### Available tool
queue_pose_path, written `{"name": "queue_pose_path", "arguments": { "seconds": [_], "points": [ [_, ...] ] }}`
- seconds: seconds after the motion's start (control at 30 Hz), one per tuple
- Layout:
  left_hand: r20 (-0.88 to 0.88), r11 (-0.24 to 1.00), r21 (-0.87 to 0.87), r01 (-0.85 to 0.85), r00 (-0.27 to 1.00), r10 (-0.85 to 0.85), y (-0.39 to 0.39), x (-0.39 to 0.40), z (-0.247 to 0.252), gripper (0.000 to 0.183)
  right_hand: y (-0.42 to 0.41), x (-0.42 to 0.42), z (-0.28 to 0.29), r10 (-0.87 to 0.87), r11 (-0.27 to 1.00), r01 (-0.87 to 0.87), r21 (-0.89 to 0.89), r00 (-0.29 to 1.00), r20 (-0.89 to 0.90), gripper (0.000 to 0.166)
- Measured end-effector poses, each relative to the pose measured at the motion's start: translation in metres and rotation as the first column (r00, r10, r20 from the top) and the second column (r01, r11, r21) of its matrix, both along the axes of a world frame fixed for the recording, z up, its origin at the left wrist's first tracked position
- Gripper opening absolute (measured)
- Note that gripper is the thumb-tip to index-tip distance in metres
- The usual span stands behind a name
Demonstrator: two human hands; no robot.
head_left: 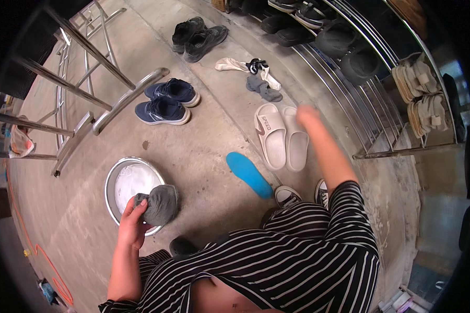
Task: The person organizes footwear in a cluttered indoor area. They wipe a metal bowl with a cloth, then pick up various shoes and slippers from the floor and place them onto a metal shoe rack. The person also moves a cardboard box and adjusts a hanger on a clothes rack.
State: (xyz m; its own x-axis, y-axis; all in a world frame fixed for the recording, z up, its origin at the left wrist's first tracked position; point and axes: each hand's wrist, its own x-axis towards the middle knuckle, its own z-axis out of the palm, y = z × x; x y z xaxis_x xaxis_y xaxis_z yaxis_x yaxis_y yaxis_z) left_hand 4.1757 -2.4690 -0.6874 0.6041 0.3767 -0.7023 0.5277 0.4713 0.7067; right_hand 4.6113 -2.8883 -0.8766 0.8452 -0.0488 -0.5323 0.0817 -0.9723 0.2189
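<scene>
My left hand (135, 219) grips a grey cloth item (159, 205), perhaps a sock or shoe, over the near edge of a metal basin (109, 191) that holds whitish, soapy-looking water. My right hand (307, 115) is stretched out beside the far end of a pair of beige slide sandals (271, 137); it is blurred, and its fingers cannot be made out. A blue insole (249, 175) lies on the concrete floor between the basin and the sandals. Beyond the sandals are grey socks (263, 88) and white socks (233, 64) with a black patterned part.
Navy sneakers (166, 103) and black shoes (199, 39) stand on the floor farther away. A metal shoe rack (360, 105) holding footwear runs along the right. Metal tube frames (131, 98) stand at the upper left. An orange cord (47, 256) lies at the far left.
</scene>
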Motion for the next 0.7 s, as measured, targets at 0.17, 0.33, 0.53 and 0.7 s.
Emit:
{"name": "queue_pose_path", "arguments": {
  "seconds": [0.17,0.33,0.53,0.7],
  "points": [
    [-0.007,0.994,-0.041,-0.105,0.994,0.105,-0.011,-0.003,0.015,0.033,0.087,0.058,0.002,-0.044,0.846,-0.147,0.513,0.939,0.342,0.067],
    [-0.003,0.978,-0.036,-0.205,0.979,0.205,-0.022,-0.01,0.027,0.034,0.126,0.081,-0.08,-0.312,0.774,0.03,0.633,0.888,0.339,0.079],
    [-0.03,0.942,-0.009,-0.335,0.942,0.335,-0.038,-0.019,0.048,0.028,0.162,0.093,-0.043,0.487,0.806,-0.388,0.447,0.864,-0.127,0.039],
    [-0.048,0.934,-0.003,-0.358,0.933,0.357,-0.034,-0.015,0.044,0.03,0.178,0.144,-0.06,0.329,0.805,-0.504,0.313,0.818,0.471,0.035]
  ]
}}
